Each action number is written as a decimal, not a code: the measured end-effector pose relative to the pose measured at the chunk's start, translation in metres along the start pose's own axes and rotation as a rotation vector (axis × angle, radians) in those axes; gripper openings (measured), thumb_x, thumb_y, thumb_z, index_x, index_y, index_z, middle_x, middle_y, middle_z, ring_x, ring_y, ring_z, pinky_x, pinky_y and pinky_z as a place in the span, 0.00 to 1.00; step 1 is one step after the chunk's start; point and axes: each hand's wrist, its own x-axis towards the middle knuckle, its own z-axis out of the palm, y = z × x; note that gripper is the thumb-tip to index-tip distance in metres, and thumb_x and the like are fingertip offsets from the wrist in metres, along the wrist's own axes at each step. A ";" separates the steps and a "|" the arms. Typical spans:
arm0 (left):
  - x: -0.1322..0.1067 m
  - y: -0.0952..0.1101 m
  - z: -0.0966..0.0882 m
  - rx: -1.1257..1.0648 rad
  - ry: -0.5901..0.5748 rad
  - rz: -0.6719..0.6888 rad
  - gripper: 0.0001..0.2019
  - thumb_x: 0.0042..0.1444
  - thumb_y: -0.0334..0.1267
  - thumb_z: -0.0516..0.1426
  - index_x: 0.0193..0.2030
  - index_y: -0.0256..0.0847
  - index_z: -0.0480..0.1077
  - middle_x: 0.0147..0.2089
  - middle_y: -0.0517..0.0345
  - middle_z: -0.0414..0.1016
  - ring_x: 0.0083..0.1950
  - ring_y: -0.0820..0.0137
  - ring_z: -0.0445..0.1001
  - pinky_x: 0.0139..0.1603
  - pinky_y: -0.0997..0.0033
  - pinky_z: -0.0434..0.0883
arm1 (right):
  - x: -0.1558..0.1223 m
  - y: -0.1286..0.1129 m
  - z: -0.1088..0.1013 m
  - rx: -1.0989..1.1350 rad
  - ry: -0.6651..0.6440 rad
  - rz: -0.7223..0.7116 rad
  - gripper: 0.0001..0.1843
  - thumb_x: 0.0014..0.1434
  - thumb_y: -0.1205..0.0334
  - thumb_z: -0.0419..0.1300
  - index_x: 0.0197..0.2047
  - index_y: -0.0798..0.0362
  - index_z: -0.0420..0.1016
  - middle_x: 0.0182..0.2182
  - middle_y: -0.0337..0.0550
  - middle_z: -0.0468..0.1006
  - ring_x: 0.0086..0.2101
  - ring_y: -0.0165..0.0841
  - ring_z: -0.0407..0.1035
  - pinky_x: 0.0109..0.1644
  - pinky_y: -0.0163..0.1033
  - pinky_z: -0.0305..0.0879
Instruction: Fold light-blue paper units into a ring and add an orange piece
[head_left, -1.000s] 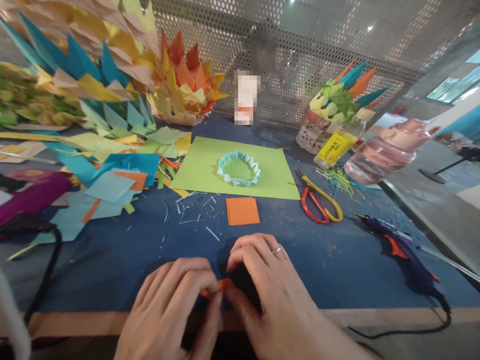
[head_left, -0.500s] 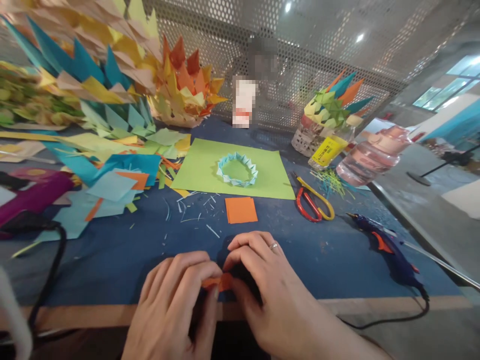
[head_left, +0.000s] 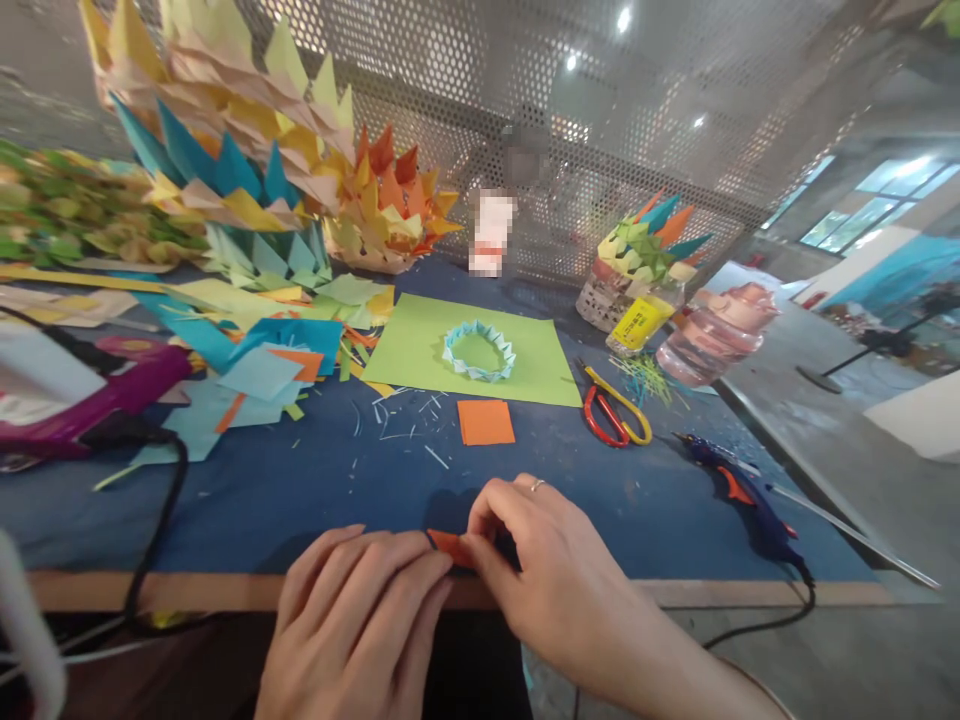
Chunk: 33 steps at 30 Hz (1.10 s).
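At the table's front edge a small folded piece of orange paper [head_left: 448, 545] shows between my hands. My right hand [head_left: 536, 560], with a ring on one finger, pinches its right end between thumb and forefinger. Over its left part lies my left hand [head_left: 364, 590], fingers close together and touching the paper; the covered part is hidden. Just beyond sits a stack of orange paper squares [head_left: 486, 423]. Behind that, a ring of folded pale blue paper [head_left: 448, 352] rests on a green sheet [head_left: 540, 375].
Scissors [head_left: 611, 410] and a blue glue gun [head_left: 757, 500] lie to the right, near a pink-tinted bottle [head_left: 712, 335]. On the left are a purple glue gun [head_left: 112, 400], its black cable and paper scraps [head_left: 259, 372]. Folded-paper crowns [head_left: 390, 210] stand at the back.
The paper has turned and now shows a narrow pointed shape. My left fingers have flattened over it, and my right hand has closed in a pinch. The view has shifted slightly.
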 end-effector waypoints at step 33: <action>-0.014 -0.007 0.014 -0.021 -0.101 0.242 0.11 0.61 0.35 0.54 0.49 0.45 0.72 0.47 0.67 0.78 0.48 0.74 0.74 0.67 0.68 0.52 | 0.036 0.031 -0.038 0.078 -0.395 -0.574 0.08 0.57 0.73 0.60 0.33 0.50 0.75 0.33 0.35 0.77 0.37 0.26 0.68 0.45 0.33 0.65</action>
